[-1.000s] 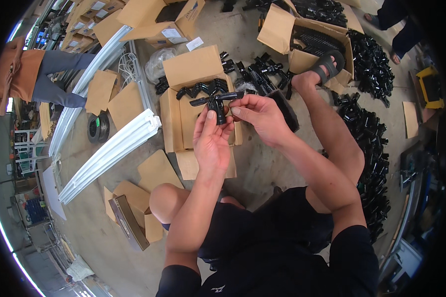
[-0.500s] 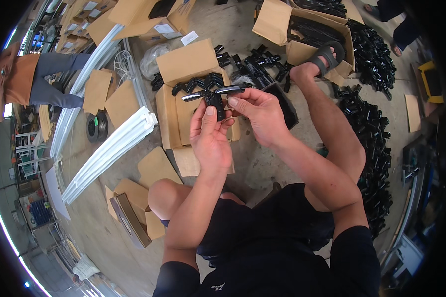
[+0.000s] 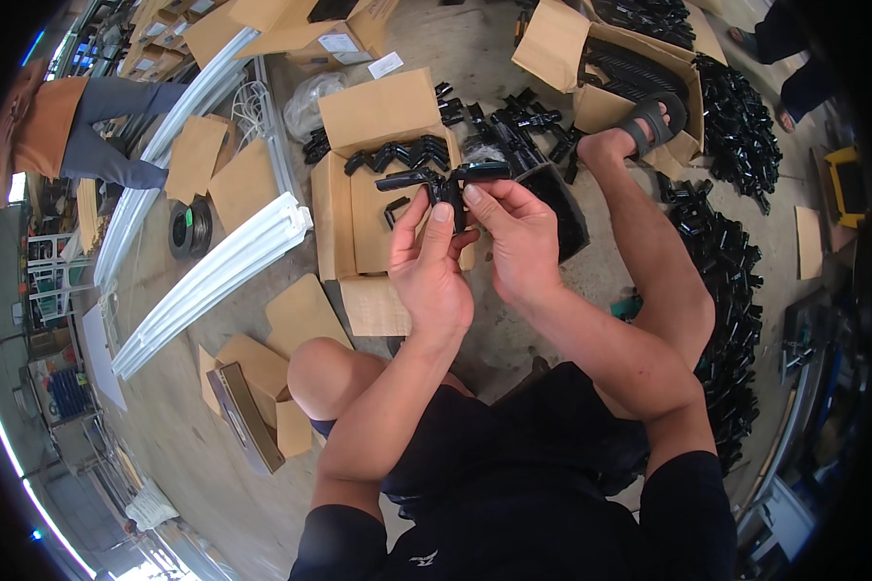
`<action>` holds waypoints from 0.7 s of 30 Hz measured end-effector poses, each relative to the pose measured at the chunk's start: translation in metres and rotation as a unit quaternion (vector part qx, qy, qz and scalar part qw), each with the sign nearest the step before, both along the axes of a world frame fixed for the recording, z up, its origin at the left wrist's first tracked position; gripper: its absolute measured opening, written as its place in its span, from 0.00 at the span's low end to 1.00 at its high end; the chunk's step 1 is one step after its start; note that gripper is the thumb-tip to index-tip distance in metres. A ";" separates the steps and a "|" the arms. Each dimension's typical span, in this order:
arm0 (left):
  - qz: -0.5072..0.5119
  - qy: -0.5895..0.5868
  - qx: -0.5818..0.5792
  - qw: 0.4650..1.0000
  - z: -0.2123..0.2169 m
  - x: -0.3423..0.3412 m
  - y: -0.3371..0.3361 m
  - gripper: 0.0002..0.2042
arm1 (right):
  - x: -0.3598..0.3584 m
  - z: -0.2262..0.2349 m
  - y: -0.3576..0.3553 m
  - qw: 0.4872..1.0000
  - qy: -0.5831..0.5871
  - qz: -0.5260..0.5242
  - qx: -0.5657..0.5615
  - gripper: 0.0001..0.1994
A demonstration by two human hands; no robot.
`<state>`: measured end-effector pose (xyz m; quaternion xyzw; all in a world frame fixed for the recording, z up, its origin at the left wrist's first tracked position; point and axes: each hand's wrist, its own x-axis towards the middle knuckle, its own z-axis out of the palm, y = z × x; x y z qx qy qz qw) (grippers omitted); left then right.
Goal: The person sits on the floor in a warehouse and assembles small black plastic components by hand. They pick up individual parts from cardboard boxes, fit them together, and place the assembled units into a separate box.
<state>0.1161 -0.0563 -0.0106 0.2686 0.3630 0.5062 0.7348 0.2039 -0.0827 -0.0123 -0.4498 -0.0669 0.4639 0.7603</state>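
In front of me my left hand (image 3: 436,281) and my right hand (image 3: 525,242) together hold up a glossy black fitting (image 3: 444,187), two arms spread sideways above a short stem. Whether it is one piece or two angled ones pressed together, I cannot tell. My left thumb lies along the stem; my right thumb and fingers pinch its right side. Behind it stands an open cardboard box (image 3: 335,223), with a row of black angled fittings (image 3: 397,155) at its far side and one more lower inside. My fingers partly hide the box's interior.
A black bin (image 3: 564,218) stands right of the box, beside loose black fittings (image 3: 513,126). My sandalled foot (image 3: 644,131) rests by another carton (image 3: 601,107). A large heap of fittings (image 3: 717,281) runs along the right. White metal profiles (image 3: 218,276) and a person (image 3: 97,126) are at left.
The fitting has shifted slightly right in the picture, and its right arm has turned in my fingers. Both hands stay closed on it. The view has moved a little.
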 end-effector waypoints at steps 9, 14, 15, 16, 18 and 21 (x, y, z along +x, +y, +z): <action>-0.009 0.017 0.025 1.000 -0.011 0.000 -0.001 0.16 | 0.000 -0.002 0.001 1.000 0.013 -0.010 0.000 0.05; 0.001 0.016 0.029 0.999 -0.006 0.003 -0.001 0.16 | 0.000 -0.003 0.000 1.000 -0.003 -0.011 0.004 0.05; 0.001 0.014 0.030 0.999 -0.005 0.003 -0.001 0.16 | 0.000 -0.003 0.000 1.000 -0.010 -0.011 0.003 0.05; 0.002 0.013 0.032 0.999 -0.005 0.003 -0.001 0.16 | -0.001 -0.001 0.000 1.000 -0.013 -0.010 0.001 0.05; 0.006 0.010 0.036 0.999 -0.008 0.001 0.002 0.16 | -0.003 0.006 0.000 1.000 -0.020 -0.008 -0.005 0.05; 0.007 0.010 0.042 0.999 -0.008 0.002 0.002 0.16 | 0.000 0.002 -0.001 0.999 -0.033 0.002 0.005 0.05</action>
